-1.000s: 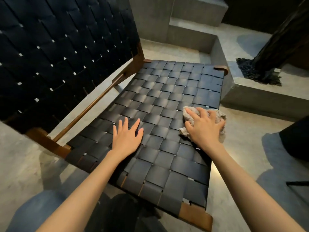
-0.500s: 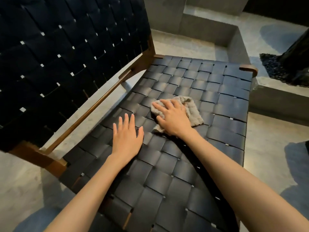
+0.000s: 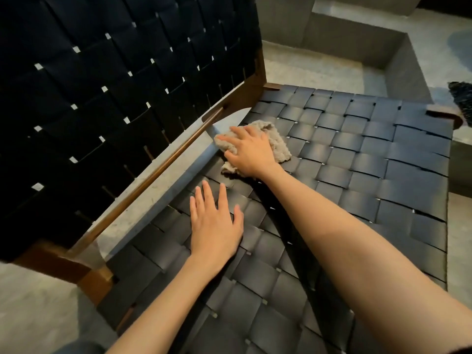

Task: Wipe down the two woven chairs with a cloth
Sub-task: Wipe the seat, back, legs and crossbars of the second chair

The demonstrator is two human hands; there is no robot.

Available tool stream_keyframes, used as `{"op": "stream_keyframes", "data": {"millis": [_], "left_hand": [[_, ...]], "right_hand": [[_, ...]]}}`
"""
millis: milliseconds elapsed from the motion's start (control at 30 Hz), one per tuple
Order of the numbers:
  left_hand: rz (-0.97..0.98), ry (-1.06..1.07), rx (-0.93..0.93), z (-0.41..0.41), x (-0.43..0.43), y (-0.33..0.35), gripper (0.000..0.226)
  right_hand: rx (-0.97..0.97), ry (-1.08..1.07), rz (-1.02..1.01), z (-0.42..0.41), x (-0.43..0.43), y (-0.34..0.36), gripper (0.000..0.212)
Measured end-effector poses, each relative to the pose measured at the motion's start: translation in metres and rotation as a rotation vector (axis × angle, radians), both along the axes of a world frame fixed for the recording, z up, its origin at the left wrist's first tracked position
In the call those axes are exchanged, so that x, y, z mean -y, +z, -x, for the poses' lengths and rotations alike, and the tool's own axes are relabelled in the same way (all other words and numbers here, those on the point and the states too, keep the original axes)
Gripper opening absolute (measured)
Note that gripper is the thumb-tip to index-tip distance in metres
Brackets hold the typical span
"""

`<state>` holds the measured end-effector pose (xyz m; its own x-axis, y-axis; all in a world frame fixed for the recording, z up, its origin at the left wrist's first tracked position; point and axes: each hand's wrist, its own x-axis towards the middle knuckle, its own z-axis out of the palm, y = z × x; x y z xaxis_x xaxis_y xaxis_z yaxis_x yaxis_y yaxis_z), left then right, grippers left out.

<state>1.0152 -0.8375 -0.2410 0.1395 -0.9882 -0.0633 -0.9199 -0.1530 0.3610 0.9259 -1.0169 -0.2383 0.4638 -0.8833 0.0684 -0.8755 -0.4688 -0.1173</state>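
A chair with a black woven seat [image 3: 357, 154] and a black woven backrest [image 3: 115, 80] on a brown wooden frame fills the view. My right hand [image 3: 249, 152] presses a crumpled beige cloth [image 3: 277, 143] flat onto the seat's back left part, close to the gap under the backrest. The cloth pokes out around my fingers. My left hand [image 3: 215, 223] lies flat on the seat with fingers spread, nearer to me, holding nothing. Only one chair is in view.
A brown wooden rail [image 3: 163, 164] runs along the bottom of the backrest. Grey concrete floor [image 3: 314, 70] and a raised concrete ledge [image 3: 357, 42] lie beyond the chair. A dark fringed thing [image 3: 462, 98] shows at the right edge.
My right hand has slid the cloth from the seat's right edge across to its back left, by the backrest. My left hand stayed flat on the seat. The view has moved closer.
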Motion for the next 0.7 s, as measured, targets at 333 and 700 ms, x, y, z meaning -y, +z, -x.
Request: {"op": "stream_keyframes", "data": {"millis": [333,700], "left_hand": [[0.010,-0.019,-0.030,-0.002,-0.001,-0.002,0.063],[-0.087,-0.085,-0.053,0.017,-0.009,0.017,0.062]], "right_hand": [[-0.098,-0.191,0.018,0.021,-0.021,0.015,0.051],[-0.135,-0.594,0.072,0.188,-0.111,0.066,0.050]]}}
